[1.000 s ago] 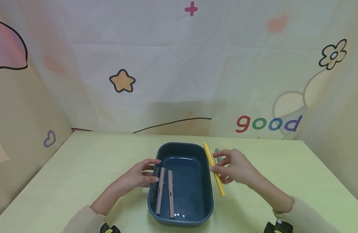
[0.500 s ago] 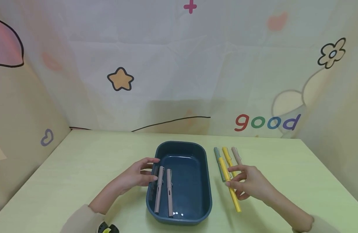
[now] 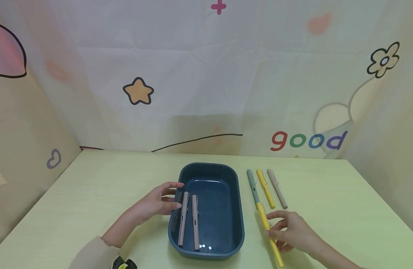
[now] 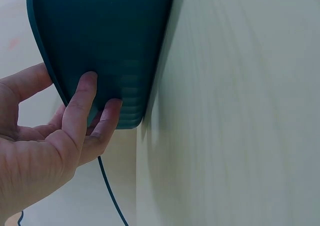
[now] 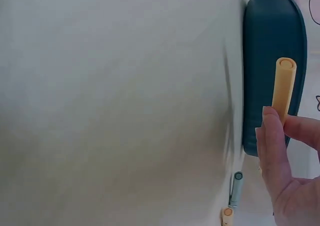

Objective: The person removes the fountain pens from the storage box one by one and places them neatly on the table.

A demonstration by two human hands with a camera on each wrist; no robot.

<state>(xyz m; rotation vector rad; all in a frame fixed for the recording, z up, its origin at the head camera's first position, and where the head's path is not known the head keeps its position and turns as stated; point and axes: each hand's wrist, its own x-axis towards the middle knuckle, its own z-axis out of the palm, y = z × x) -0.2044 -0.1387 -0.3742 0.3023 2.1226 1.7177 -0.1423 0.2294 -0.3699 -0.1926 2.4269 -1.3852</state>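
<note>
My left hand (image 3: 154, 203) grips the left side of a dark blue box (image 3: 206, 256). In the left wrist view its fingers press against the box's outer wall (image 4: 105, 31). Two greyish-pink capped pens, the left one (image 3: 183, 224) and the right one (image 3: 195, 228), lie lengthwise inside, by the left wall. To the right of the box, my right hand (image 3: 292, 229) pinches a yellow capped pen (image 3: 275, 248) between thumb and fingers. The pen slants, its far end overlapping the near end of a green pen (image 3: 252, 183) in the head view.
Beside the green pen on the pale table (image 3: 119, 175) lie another yellow pen (image 3: 265, 188) and a greyish-pink pen (image 3: 276, 188). A printed cloth (image 3: 199, 82) with a star and the word "good" hangs behind the table's back edge.
My right hand has carried the yellow pen from the box's right rim rightward and nearer to me, uncovering the three pens behind. My left hand keeps its hold on the box.
</note>
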